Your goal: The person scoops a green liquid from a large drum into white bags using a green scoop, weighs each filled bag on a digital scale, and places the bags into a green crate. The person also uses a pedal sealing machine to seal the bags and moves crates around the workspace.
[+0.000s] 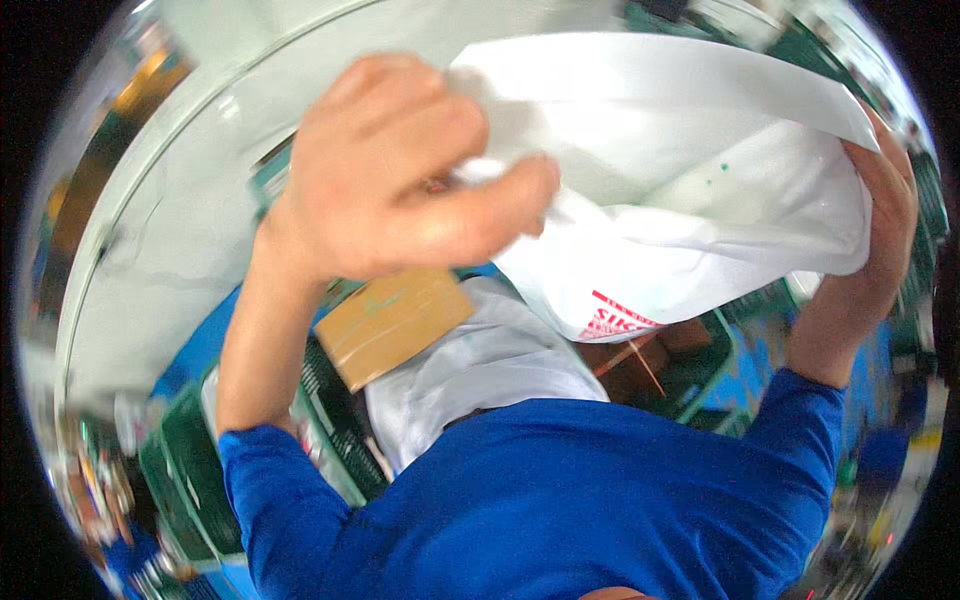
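A large white bag (690, 250) with red print hangs in front of my chest, its mouth spread wide toward me. My left hand (400, 180), slightly blurred, is closed at the bag's left edge, with the rim between curled fingers and thumb. At the opposite side my right hand (888, 195) grips the other edge; the bag hides part of its fingers. A few small green specks show on the bag's inner wall. Below my left hand a brown cardboard piece (395, 325) lies by my white-trousered lap.
A dark green crate (690, 375) with brown contents stands under the bag on the right. Another green crate (190, 480) is at the lower left. Beyond my hands runs a pale surface with a curved edge (140, 200). The floor (205, 345) is blue.
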